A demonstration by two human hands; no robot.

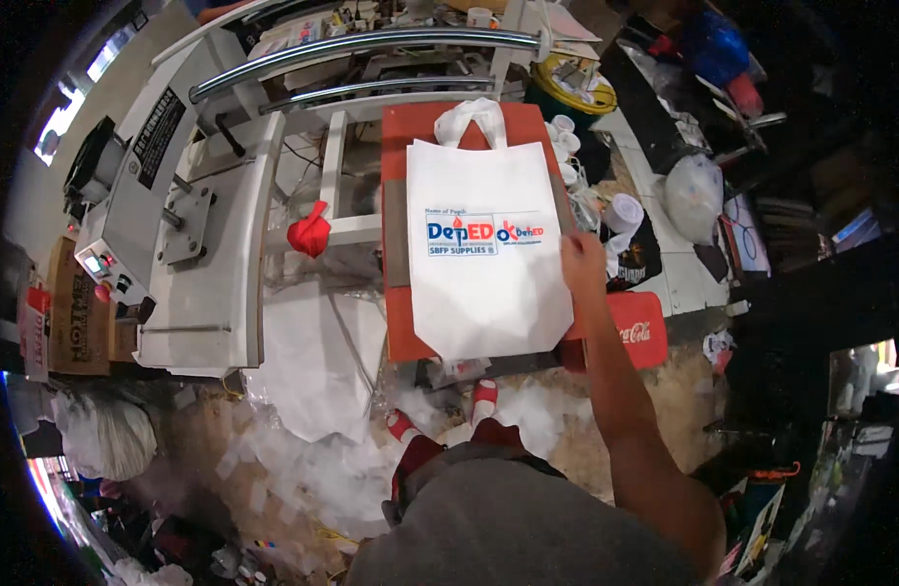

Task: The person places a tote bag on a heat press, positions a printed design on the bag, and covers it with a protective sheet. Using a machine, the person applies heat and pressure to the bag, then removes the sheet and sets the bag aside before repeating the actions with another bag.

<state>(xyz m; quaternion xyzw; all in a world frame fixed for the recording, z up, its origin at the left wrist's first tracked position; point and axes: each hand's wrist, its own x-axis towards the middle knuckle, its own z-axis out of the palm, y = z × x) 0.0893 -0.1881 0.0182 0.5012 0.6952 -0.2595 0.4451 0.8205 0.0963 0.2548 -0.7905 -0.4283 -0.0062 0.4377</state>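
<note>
A white tote bag [488,303] lies flat on an orange-red board [400,132], its handles at the far end. Blue and red print runs across its upper half. At the bag's right edge is my right hand [583,262], its fingers curled closed on the border of the fabric. My left hand does not show in the head view.
A white heat press [210,293] with a control box stands to the left, and a steel bar [371,41] crosses the far side. A red cloth bundle [310,230] sits on the frame. White cups [564,142] and a red tray [640,330] are on the right.
</note>
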